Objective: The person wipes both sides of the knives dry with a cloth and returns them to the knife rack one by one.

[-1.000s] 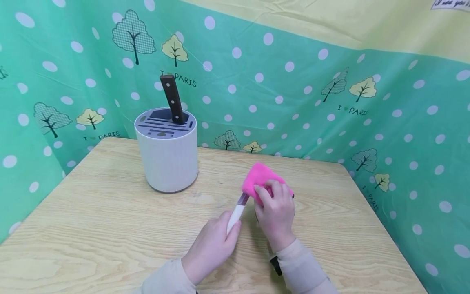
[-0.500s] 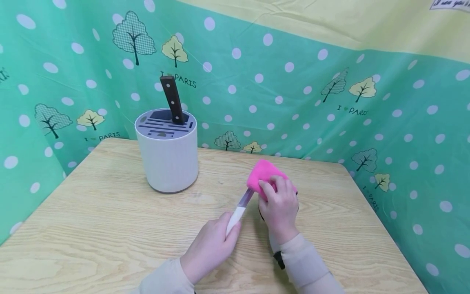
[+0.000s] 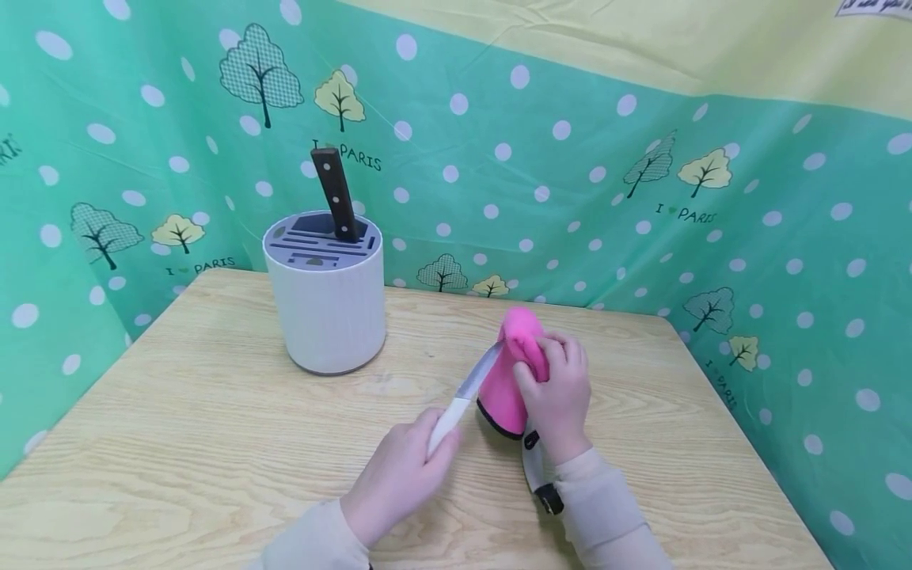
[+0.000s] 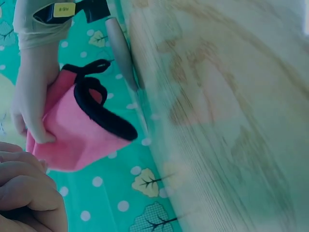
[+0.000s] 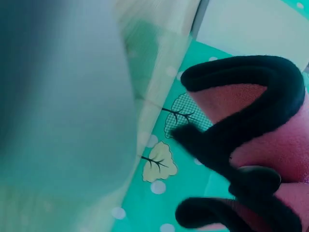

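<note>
In the head view my left hand (image 3: pixel 402 479) grips the white handle of a knife (image 3: pixel 479 374), its blade slanting up and right. The blade's tip end goes out of sight at a pink cloth (image 3: pixel 502 396) with black edging. My right hand (image 3: pixel 559 392) pinches the cloth near the top, and its black-edged end hangs down. The left wrist view shows the cloth (image 4: pixel 79 140), my right hand (image 4: pixel 36 106) and the curled fingers of my left hand (image 4: pixel 29 193). Black loops of edging on the cloth (image 5: pixel 260 111) fill the right side of the right wrist view.
A white round knife block (image 3: pixel 328 317) stands at the back left of the wooden table (image 3: pixel 178 443), holding a dark-handled knife (image 3: pixel 335 194). A pale-handled object (image 4: pixel 120 53) with a thin end lies on the table beside the right forearm. A green dotted curtain (image 3: pixel 456 142) hangs behind.
My right hand has moved slightly right, and the cloth has slid toward the blade's tip, baring more of the blade. Its black-edged end has swung down. The knife has tilted slightly further right.
</note>
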Demonstrator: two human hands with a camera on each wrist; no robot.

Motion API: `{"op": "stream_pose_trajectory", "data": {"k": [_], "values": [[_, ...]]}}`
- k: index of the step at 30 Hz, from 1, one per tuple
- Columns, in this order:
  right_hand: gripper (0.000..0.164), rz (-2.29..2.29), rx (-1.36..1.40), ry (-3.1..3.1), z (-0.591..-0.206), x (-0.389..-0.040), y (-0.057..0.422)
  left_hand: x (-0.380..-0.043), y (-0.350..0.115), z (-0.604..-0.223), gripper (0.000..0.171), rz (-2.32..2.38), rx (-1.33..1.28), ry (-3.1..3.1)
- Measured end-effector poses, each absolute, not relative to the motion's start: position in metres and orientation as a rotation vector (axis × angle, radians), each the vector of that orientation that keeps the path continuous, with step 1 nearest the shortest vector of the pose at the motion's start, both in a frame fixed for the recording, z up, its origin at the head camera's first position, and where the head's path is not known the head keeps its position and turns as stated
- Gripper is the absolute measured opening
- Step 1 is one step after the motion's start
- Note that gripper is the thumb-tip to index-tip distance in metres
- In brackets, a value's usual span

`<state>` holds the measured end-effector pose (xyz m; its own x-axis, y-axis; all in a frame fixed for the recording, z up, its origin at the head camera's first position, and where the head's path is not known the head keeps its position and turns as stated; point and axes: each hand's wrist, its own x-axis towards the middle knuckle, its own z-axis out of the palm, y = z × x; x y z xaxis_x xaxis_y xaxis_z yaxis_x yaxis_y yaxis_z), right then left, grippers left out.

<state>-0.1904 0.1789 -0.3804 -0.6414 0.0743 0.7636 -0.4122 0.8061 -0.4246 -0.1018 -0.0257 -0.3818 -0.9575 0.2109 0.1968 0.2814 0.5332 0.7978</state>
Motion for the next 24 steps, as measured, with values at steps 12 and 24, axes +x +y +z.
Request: {"op": "stream_pose_trajectory", "data": {"k": [12,24], "values": [[0.036,1.640,-0.177,-2.298,-0.374,-0.188,0.179,-0.108,-0.029,-0.379,0.019,-1.410,-0.461,-2.636],[0.040,2.133,-0.266,-2.187,-0.368,-0.180,0.166,-0.115,-0.031,-0.375,0.017,-1.446,-0.478,-2.638]]}}
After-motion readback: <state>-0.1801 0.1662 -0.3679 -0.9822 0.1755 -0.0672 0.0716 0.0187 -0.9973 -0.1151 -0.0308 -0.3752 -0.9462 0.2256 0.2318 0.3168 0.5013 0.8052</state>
